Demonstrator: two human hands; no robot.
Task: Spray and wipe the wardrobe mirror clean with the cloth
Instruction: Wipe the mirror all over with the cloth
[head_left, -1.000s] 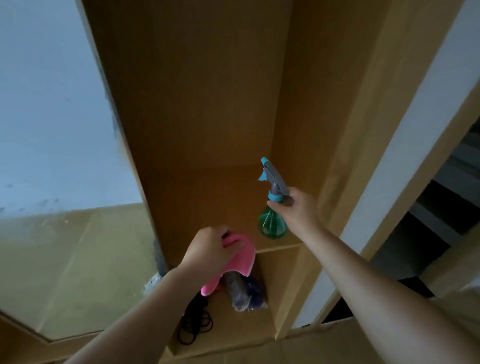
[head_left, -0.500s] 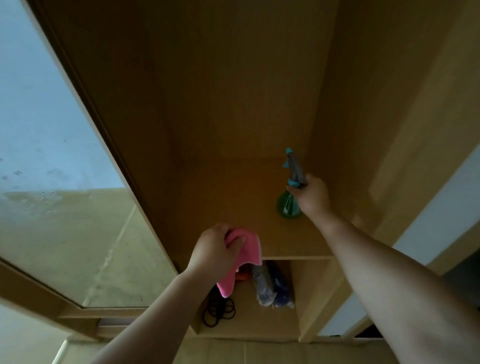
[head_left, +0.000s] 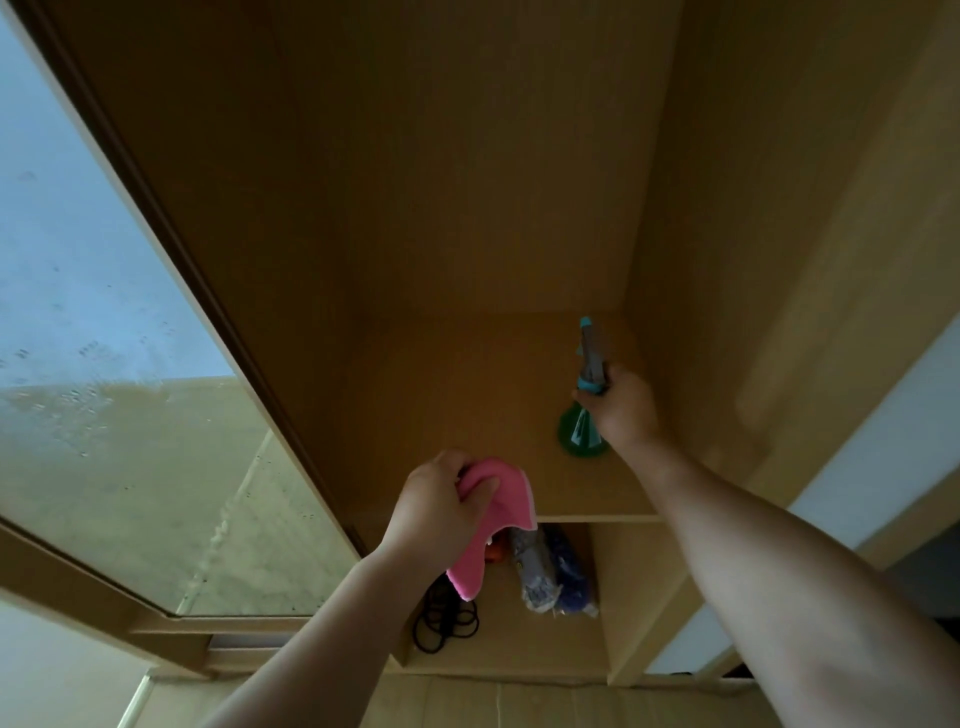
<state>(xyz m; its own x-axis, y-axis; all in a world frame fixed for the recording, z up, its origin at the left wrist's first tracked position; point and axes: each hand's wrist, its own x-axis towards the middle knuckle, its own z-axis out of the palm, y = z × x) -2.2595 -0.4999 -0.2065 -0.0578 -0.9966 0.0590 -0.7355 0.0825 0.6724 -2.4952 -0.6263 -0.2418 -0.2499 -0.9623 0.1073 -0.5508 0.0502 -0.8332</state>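
Head view: green plastic spray bottle (head_left: 582, 436) gripped by right hand (head_left: 621, 408), pink cloth (head_left: 501, 488) by left hand (head_left: 441, 506); base best seated flat before release.

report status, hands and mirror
Left hand grips pink cloth. Right hand grips spray bottle inside wardrobe. Mirror speckled with droplets, nothing in front of it.

The right grip (head_left: 621, 410) hides the neck of the green plastic spray bottle (head_left: 577, 439). The pink cloth (head_left: 501, 499) covers most of a small orange thing (head_left: 495, 554). The spotty mirror (head_left: 104, 364) runs off the left edge.
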